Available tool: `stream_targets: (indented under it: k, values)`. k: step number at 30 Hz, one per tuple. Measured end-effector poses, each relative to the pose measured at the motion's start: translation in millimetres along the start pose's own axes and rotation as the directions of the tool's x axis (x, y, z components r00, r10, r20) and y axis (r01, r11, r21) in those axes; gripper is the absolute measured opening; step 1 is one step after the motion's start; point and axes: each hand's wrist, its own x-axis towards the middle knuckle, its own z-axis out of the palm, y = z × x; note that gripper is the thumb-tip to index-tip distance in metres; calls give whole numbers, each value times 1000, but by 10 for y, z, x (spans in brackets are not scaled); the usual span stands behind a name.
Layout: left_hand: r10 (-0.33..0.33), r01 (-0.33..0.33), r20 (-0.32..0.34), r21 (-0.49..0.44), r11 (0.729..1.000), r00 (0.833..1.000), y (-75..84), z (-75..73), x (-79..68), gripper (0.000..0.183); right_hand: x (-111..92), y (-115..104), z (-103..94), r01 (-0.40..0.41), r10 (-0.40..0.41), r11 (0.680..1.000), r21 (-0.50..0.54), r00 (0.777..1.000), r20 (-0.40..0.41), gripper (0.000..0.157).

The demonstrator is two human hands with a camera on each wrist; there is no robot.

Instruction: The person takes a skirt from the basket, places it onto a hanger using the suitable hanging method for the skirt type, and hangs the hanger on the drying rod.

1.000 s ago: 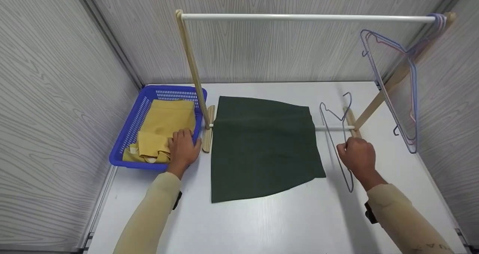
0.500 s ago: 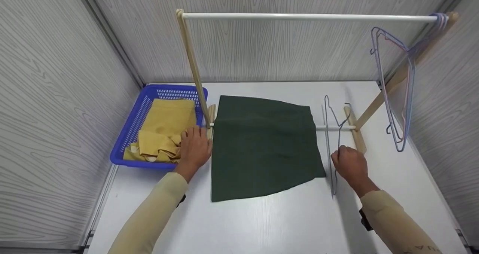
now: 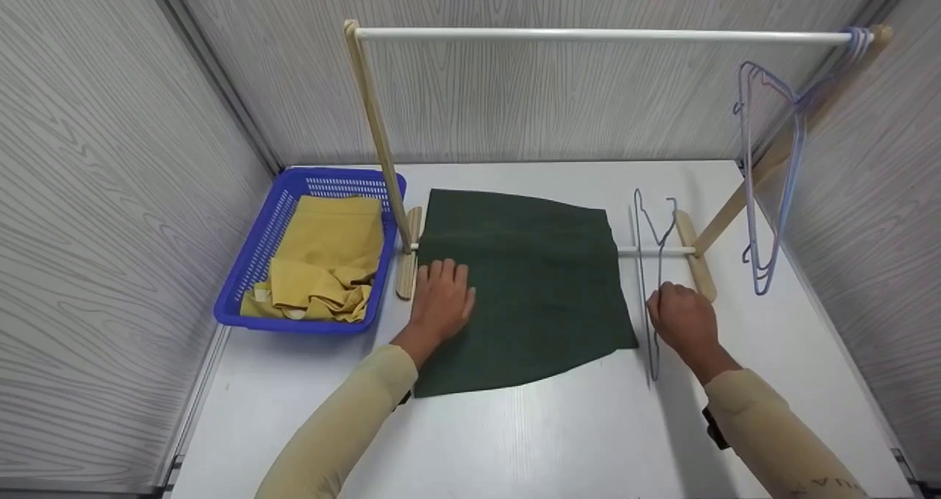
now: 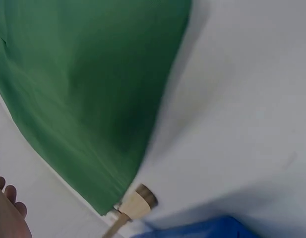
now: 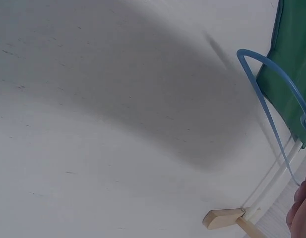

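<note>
White tabletop [image 3: 559, 447] bears a post [image 3: 378, 131] between blue basket [image 3: 294, 325] and green cloth [image 3: 529, 300].

One left hand [image 3: 441, 304] and one right hand [image 3: 684, 319] are counted, with two sleeves [image 3: 345, 418]. One green cloth [image 3: 526, 286], one blue basket [image 3: 294, 325] and one table [image 3: 470, 447] are seen. How many pieces make up the yellow cloth [image 3: 334, 227] cannot be told. One rack [image 3: 470, 33] is formed of two rails [image 3: 654, 251], two posts [image 3: 378, 131] and two feet [image 3: 404, 282]. One held hanger [image 3: 661, 245] is counted; at least two hung hangers [image 3: 789, 183] are made out, their exact number being obscured by overlap.
</note>
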Motion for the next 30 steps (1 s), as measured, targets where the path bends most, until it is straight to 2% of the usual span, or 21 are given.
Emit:
stream_targets:
  k: [6,12,20,26,28,30]
  values:
    - [17,-17,-7,-13,1000,1000,257,120,-15,39,21,3,-2,-34,35,999,-14,999,18,26]
    - [13,-12,14,-69,998,1000,606,292,-90,39,65,-24,3,-28,29,999,-21,999,45,27]
    - [53,-44,31,-224,974,998,1256,531,-80,36,60,6,-85,-69,72,997,-33,988,138,29]
    - [120,-78,107,-333,940,987,1765,587,-23,38,29,-23,-94,-27,36,998,-64,989,146,28]
    - [164,-112,120,-356,928,979,1880,590,11,40,19,-33,-95,-39,53,996,-75,981,187,28]
    - [201,-143,126,-365,920,972,1957,603,52,42,9,-39,-97,-73,90,994,-76,964,250,28]
